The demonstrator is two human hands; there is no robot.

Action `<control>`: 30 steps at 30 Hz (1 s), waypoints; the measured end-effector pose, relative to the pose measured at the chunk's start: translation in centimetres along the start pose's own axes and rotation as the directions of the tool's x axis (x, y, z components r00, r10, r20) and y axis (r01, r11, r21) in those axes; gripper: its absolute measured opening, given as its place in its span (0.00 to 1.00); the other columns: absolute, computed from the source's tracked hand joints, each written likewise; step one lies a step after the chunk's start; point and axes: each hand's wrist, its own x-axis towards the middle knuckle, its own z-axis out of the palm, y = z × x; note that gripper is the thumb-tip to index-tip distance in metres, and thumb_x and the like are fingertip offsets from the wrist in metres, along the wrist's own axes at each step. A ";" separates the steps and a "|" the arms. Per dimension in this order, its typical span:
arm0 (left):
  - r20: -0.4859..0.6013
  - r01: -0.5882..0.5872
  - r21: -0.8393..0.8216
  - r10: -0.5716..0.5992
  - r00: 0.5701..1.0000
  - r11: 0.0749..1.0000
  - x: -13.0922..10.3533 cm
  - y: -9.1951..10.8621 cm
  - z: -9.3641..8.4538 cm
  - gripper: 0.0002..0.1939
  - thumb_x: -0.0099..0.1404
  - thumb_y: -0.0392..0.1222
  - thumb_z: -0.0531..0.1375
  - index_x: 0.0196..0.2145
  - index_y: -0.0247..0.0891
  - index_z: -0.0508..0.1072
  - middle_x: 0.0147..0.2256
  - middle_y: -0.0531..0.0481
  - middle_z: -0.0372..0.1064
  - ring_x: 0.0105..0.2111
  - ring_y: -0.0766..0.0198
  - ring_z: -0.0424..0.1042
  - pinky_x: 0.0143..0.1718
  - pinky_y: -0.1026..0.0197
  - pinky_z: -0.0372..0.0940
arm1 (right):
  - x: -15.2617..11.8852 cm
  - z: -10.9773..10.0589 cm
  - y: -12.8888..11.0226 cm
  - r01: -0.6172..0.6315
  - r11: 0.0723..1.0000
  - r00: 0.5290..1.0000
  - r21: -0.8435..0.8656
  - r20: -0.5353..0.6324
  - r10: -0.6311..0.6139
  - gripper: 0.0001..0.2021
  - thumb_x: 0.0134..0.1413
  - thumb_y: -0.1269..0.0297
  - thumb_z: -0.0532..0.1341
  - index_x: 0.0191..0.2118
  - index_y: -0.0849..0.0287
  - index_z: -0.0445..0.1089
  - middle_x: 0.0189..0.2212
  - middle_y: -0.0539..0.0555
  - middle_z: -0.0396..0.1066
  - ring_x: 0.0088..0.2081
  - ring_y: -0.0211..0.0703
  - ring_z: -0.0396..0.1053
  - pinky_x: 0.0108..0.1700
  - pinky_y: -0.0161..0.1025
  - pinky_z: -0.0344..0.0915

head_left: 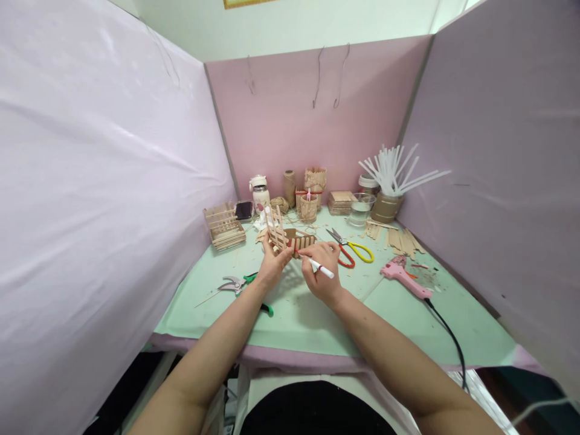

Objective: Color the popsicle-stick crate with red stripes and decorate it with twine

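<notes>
My left hand (273, 263) grips a small craft-stick model (277, 228) with a lattice panel and a low slatted part, held just above the table. Between the fingers of my right hand (324, 275) is a white marker pen (319, 266), its tip at the red-marked part of the slats. The fingers hide some of the model. To the right of my right hand lie scissors (353, 249) with one red and one yellow handle. Green-handled pruning shears (233, 285) rest below my left hand, partly covered by the forearm.
A pink glue gun (405, 279) with a black cord lies at the right. Behind it are loose craft sticks (403, 240), a pot of white glue sticks (387, 205) and a clear water bowl (361, 211). A stick-built basket (224, 229), phone (244, 210) and bottle (260, 194) stand left.
</notes>
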 end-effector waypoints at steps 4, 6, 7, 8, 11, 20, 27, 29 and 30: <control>-0.004 -0.004 0.003 0.004 1.000 1.000 0.0 0.0 0.0 0.53 0.47 0.42 0.72 0.63 0.57 0.45 0.64 0.45 0.47 0.58 0.52 0.62 0.49 0.56 0.67 | 0.0 0.1 0.0 0.036 0.999 0.999 0.017 0.014 -0.036 0.07 0.57 0.71 0.53 0.32 0.56 0.67 0.26 0.48 0.72 0.31 0.41 0.67 0.48 0.47 0.52; 0.000 -0.002 0.004 0.002 1.000 1.000 0.0 0.0 0.0 0.54 0.47 0.42 0.71 0.63 0.57 0.45 0.64 0.45 0.47 0.58 0.52 0.62 0.49 0.56 0.67 | 0.0 0.1 0.0 0.031 0.999 1.000 0.015 0.004 -0.031 0.07 0.57 0.71 0.53 0.33 0.56 0.67 0.27 0.49 0.72 0.32 0.41 0.67 0.48 0.47 0.52; -0.001 0.001 0.003 -0.001 1.000 1.000 0.0 0.0 0.0 0.54 0.47 0.42 0.71 0.63 0.57 0.45 0.64 0.46 0.47 0.58 0.52 0.62 0.50 0.56 0.67 | 0.0 0.1 0.0 0.024 1.000 1.000 0.011 -0.003 -0.024 0.07 0.58 0.70 0.53 0.34 0.56 0.68 0.28 0.49 0.73 0.34 0.42 0.68 0.48 0.47 0.52; -0.003 0.003 0.002 -0.003 1.000 1.000 0.0 0.0 0.0 0.53 0.47 0.42 0.71 0.63 0.57 0.45 0.64 0.46 0.48 0.58 0.52 0.62 0.50 0.55 0.67 | 0.0 0.1 0.1 0.016 1.000 1.000 0.008 -0.008 -0.016 0.07 0.58 0.70 0.54 0.36 0.56 0.68 0.29 0.50 0.73 0.35 0.42 0.68 0.48 0.47 0.53; -0.004 0.004 -0.002 -0.004 1.000 1.000 0.0 0.0 0.0 0.52 0.48 0.41 0.71 0.63 0.58 0.46 0.64 0.47 0.48 0.58 0.53 0.63 0.51 0.55 0.66 | -0.1 0.1 0.1 0.001 1.000 1.000 0.006 -0.003 -0.001 0.07 0.58 0.70 0.54 0.36 0.56 0.68 0.30 0.51 0.73 0.37 0.43 0.68 0.48 0.47 0.53; 0.003 0.018 0.000 -0.018 1.000 1.000 0.1 -0.1 -0.2 0.51 0.49 0.42 0.71 0.63 0.59 0.46 0.64 0.47 0.50 0.57 0.53 0.64 0.49 0.56 0.68 | -0.1 0.1 0.1 0.000 1.000 1.000 0.013 0.004 -0.001 0.07 0.58 0.70 0.54 0.36 0.56 0.68 0.31 0.51 0.74 0.36 0.43 0.68 0.48 0.47 0.53; -0.005 0.017 0.008 -0.017 1.000 1.000 0.1 -0.1 -0.2 0.52 0.49 0.42 0.71 0.63 0.59 0.46 0.63 0.47 0.51 0.55 0.54 0.66 0.48 0.56 0.68 | -0.1 0.1 0.1 0.020 0.999 1.000 0.039 0.008 -0.020 0.06 0.57 0.70 0.54 0.33 0.56 0.67 0.27 0.49 0.72 0.33 0.41 0.68 0.47 0.47 0.53; 0.000 0.015 0.008 -0.015 1.000 1.000 0.1 -0.1 -0.3 0.51 0.49 0.42 0.71 0.62 0.59 0.46 0.63 0.47 0.51 0.55 0.54 0.66 0.49 0.56 0.68 | -0.1 0.1 0.1 0.009 0.999 1.000 0.037 0.002 -0.009 0.06 0.58 0.70 0.54 0.34 0.56 0.68 0.29 0.50 0.73 0.35 0.42 0.69 0.48 0.47 0.53; 0.004 0.015 0.006 -0.015 1.000 1.000 0.1 -0.1 -0.3 0.51 0.49 0.42 0.71 0.62 0.59 0.46 0.63 0.47 0.51 0.55 0.54 0.66 0.49 0.55 0.68 | -0.1 0.1 0.2 0.005 0.999 1.000 0.034 0.000 -0.005 0.07 0.58 0.70 0.54 0.35 0.56 0.68 0.30 0.50 0.73 0.35 0.42 0.69 0.48 0.48 0.53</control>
